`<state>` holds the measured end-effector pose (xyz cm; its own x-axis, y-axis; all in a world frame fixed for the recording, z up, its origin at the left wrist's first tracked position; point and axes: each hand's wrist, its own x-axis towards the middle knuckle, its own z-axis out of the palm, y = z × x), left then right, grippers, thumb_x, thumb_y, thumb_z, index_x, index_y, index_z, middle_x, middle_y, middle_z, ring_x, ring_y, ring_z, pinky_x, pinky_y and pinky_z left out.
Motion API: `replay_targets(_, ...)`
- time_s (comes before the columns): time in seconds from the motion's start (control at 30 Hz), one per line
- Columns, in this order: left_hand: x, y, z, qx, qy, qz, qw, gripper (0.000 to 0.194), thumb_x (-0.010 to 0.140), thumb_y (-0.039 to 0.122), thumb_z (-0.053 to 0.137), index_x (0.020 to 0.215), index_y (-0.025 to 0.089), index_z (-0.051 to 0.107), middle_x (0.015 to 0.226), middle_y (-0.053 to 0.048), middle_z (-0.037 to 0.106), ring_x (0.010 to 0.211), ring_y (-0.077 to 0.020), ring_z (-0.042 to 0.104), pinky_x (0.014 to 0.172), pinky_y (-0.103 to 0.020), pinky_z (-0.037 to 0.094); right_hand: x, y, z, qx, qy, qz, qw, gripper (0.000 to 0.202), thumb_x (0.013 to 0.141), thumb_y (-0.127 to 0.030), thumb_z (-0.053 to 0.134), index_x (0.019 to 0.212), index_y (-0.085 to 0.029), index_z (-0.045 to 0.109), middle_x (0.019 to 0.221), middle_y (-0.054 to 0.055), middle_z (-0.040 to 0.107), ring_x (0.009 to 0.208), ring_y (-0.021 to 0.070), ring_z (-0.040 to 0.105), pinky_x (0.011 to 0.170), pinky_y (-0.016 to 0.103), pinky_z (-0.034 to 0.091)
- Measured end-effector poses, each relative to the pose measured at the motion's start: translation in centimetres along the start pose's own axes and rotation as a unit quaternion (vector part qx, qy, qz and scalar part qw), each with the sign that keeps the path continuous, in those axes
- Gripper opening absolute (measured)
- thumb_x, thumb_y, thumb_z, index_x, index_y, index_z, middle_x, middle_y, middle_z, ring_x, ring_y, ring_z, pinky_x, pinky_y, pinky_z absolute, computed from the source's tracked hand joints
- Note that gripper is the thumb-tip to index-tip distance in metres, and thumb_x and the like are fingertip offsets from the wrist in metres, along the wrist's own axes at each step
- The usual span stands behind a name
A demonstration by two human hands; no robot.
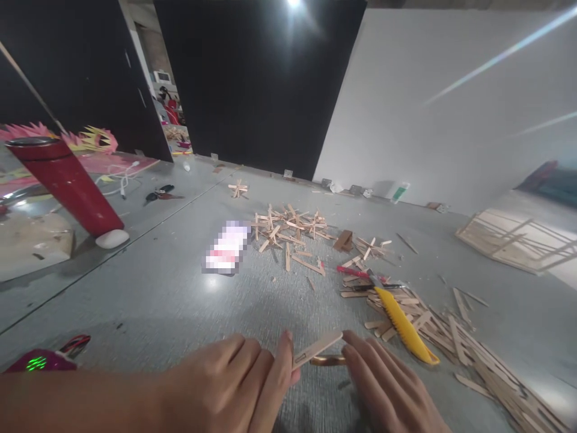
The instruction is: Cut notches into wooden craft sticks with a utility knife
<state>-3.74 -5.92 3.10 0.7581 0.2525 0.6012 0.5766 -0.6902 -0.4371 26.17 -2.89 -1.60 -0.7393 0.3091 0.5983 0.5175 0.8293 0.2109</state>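
Observation:
My left hand (pixel 234 376) is closed, pinching a flat wooden craft stick (pixel 321 347) between thumb and fingers. A narrow slot shows near the held end of the stick, which slants up to the right. Beside its rounded tip are the fingertips of my right hand (pixel 385 382), stretched out; whether they touch the stick I cannot tell, and the thumb is hidden. Just under the stick, between the hands, shows a curved brass-coloured metal piece (pixel 328 361), partly covered by my right fingers. A yellow-handled saw-edged knife (pixel 403 325) lies on the stick pile (pixel 478 355) at the right.
Star-shaped stick joints (pixel 291 224) cluster at mid-table, beside a lit, blurred-out phone (pixel 226 248). At the left stand a red flask (pixel 67 186) and a white computer mouse (pixel 112 239). A stick frame (pixel 518 240) is far right. Black panels (pixel 261 84) back the table.

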Motion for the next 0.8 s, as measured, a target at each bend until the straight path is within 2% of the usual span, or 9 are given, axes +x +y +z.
replay_targets(0.1, 0.1, -0.3, 0.4, -0.09, -0.023, -0.065, 0.994, 0.021, 0.105, 0.007, 0.051, 0.107, 0.007, 0.072, 0.062, -0.003, 0.067, 0.047, -0.0167, 0.058, 0.04, -0.031, 0.04, -0.4, 0.3, -0.3, -0.006, -0.032, 0.013, 0.999, 0.067, 0.104, -0.005, 0.032, 0.169, -0.009, 0.019, 0.118, 0.021, 0.075, 0.102, 0.0294, 0.074, 0.083, 0.039, 0.063)
replay_targets(0.17, 0.2, -0.9, 0.9, -0.216, -0.101, -0.178, 0.955, 0.034, 0.111, 0.014, 0.039, 0.092, 0.014, 0.068, 0.055, 0.003, 0.059, 0.043, -0.0135, 0.051, 0.042, -0.03, 0.034, -0.1, 0.3, -0.5, -0.013, -0.074, 0.016, 0.997, 0.066, 0.105, -0.006, 0.028, 0.17, -0.006, 0.015, 0.119, 0.02, 0.075, 0.102, 0.0284, 0.075, 0.083, 0.037, 0.064)
replay_targets(0.23, 0.5, -1.9, 1.4, -0.345, -0.223, -0.289, 0.865, 0.044, 0.114, 0.024, 0.035, 0.078, 0.019, 0.061, 0.051, 0.006, 0.047, 0.04, -0.0111, 0.038, 0.043, -0.028, 0.028, 0.5, 0.2, -0.7, -0.013, -0.094, 0.009, 0.995, 0.064, 0.108, -0.008, 0.022, 0.17, -0.003, 0.01, 0.115, 0.019, 0.076, 0.097, 0.0271, 0.076, 0.081, 0.036, 0.064)
replay_targets(0.37, 1.1, -4.1, 2.3, -0.546, -0.331, -0.39, 0.664, 0.041, 0.111, 0.029, 0.035, 0.078, 0.02, 0.057, 0.05, 0.006, 0.047, 0.047, -0.0117, 0.046, 0.055, -0.024, 0.039, 1.8, -0.2, -1.1, -0.007, -0.095, 0.006, 0.995, 0.059, 0.112, -0.014, 0.016, 0.169, 0.0, 0.009, 0.098, 0.015, 0.078, 0.078, 0.0235, 0.076, 0.07, 0.032, 0.064)
replay_targets(0.47, 1.0, -5.0, 3.1, -0.589, -0.388, -0.387, 0.594, 0.038, 0.107, 0.026, 0.038, 0.074, 0.02, 0.055, 0.048, 0.006, 0.048, 0.044, -0.0117, 0.044, 0.053, -0.023, 0.04, 2.0, -0.3, -1.4, 0.004, -0.107, -0.014, 0.994, 0.054, 0.113, -0.015, 0.016, 0.162, 0.003, 0.028, 0.093, 0.015, 0.077, 0.074, 0.0224, 0.074, 0.067, 0.031, 0.063)
replay_targets(0.57, 0.6, -5.1, 3.8, -0.599, -0.422, -0.38, 0.565, 0.034, 0.105, 0.025, 0.04, 0.074, 0.021, 0.054, 0.048, 0.006, 0.046, 0.042, -0.0123, 0.043, 0.049, -0.022, 0.037, 1.8, -0.5, -1.6, -0.012, -0.113, -0.041, 0.993, 0.049, 0.111, -0.011, 0.017, 0.138, 0.0, 0.057, 0.089, 0.014, 0.076, 0.069, 0.0214, 0.072, 0.063, 0.032, 0.06)
replay_targets(0.63, 0.3, -5.1, 4.1, -0.593, -0.417, -0.368, 0.582, 0.035, 0.105, 0.028, 0.041, 0.072, 0.021, 0.052, 0.052, 0.005, 0.048, 0.045, -0.0127, 0.045, 0.05, -0.023, 0.037, 1.7, -0.7, -1.6, -0.029, -0.112, -0.057, 0.992, 0.05, 0.11, -0.007, 0.018, 0.121, -0.004, 0.066, 0.083, 0.011, 0.075, 0.066, 0.02, 0.07, 0.061, 0.032, 0.058)
replay_targets(0.7, 0.3, -5.0, 4.1, -0.581, -0.397, -0.351, 0.618, 0.034, 0.106, 0.031, 0.044, 0.074, 0.021, 0.05, 0.059, 0.003, 0.052, 0.053, -0.0133, 0.048, 0.053, -0.023, 0.036, 1.9, -0.9, -1.6, -0.035, -0.109, -0.06, 0.992, 0.05, 0.109, -0.004, 0.02, 0.115, -0.006, 0.069, 0.079, 0.008, 0.074, 0.065, 0.0188, 0.068, 0.061, 0.032, 0.056)
replay_targets(0.8, 0.6, -4.9, 3.8, -0.575, -0.384, -0.355, 0.629, 0.024, 0.107, 0.037, 0.046, 0.088, 0.022, 0.05, 0.066, 0.004, 0.053, 0.057, -0.0139, 0.048, 0.053, -0.023, 0.035, 2.3, -1.0, -2.1, -0.006, -0.12, -0.048, 0.992, 0.049, 0.111, -0.006, 0.02, 0.123, -0.005, 0.067, 0.072, 0.004, 0.069, 0.059, 0.0164, 0.064, 0.056, 0.029, 0.051)
